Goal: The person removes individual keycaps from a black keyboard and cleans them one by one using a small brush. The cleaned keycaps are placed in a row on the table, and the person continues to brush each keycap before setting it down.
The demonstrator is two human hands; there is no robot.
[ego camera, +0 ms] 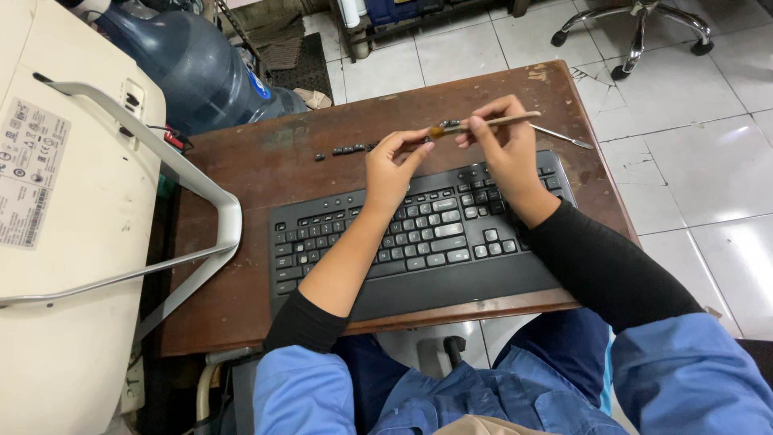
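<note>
My right hand (506, 153) grips a small wooden-handled brush (491, 122) above the far edge of a black keyboard (419, 234). The bristle end points left toward my left hand (392, 165), whose fingertips pinch a small dark keycap (424, 140) at the brush tip. The keyboard lies on a small brown wooden table (266, 161) and shows gaps where several keys are off. A row of loose black keycaps (346, 151) sits on the table beyond the keyboard, left of my left hand.
A thin metal tool (564, 137) lies on the table's far right. A large cream machine with a grey metal handle (201, 185) stands at the left. Behind the table are a blue water jug (193, 64) and an office chair base (640, 32) on white tiles.
</note>
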